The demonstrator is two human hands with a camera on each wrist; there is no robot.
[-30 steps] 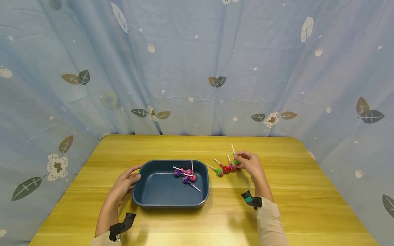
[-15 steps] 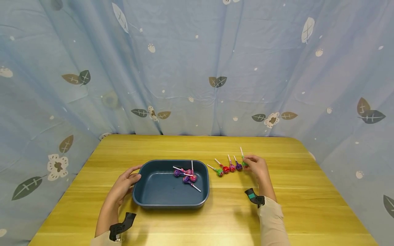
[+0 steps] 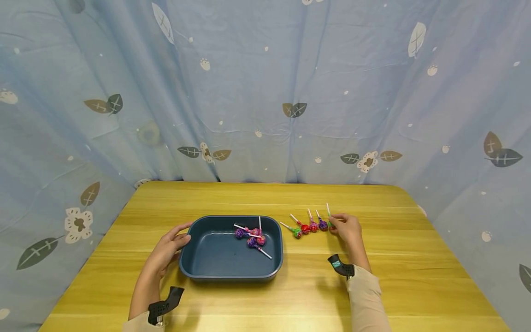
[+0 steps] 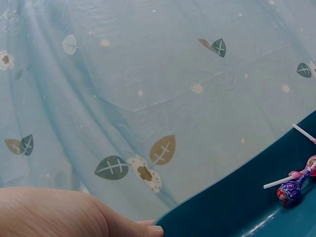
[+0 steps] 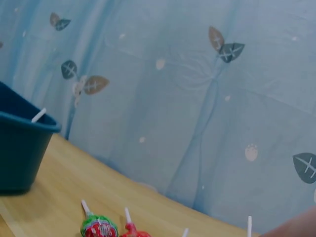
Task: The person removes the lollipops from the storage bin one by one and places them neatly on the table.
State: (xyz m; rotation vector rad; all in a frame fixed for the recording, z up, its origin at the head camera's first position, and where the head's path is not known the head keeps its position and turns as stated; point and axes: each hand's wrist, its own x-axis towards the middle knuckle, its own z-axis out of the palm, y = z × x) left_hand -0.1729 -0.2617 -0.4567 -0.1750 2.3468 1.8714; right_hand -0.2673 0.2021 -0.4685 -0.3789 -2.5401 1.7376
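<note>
My left hand (image 3: 167,249) rests against the left end of a dark blue rectangular tray (image 3: 230,278); in the left wrist view its thumb (image 4: 155,230) touches the rim. Several purple and pink wrapped lollipops, one of them purple (image 3: 252,242), lie in the tray's right half. On the table to its right, a green lollipop (image 3: 297,234), a red lollipop (image 3: 305,229), a pink lollipop (image 3: 313,227) and a purple lollipop (image 3: 322,225) form a row. At the row's right end my right hand (image 3: 347,228) pinches another green lollipop, its white stick (image 3: 328,210) pointing up and its head partly hidden by fingers.
The yellow wood-grain table (image 3: 406,258) extends right of my right hand and in front of the tray. A pale blue curtain (image 3: 249,92) with leaf prints hangs behind the table and along both sides.
My right hand has shifted right and slightly nearer with the green lollipop, lowering it at the row's end. The purple lollipop beside it has come into view. My left hand and the tray stay put.
</note>
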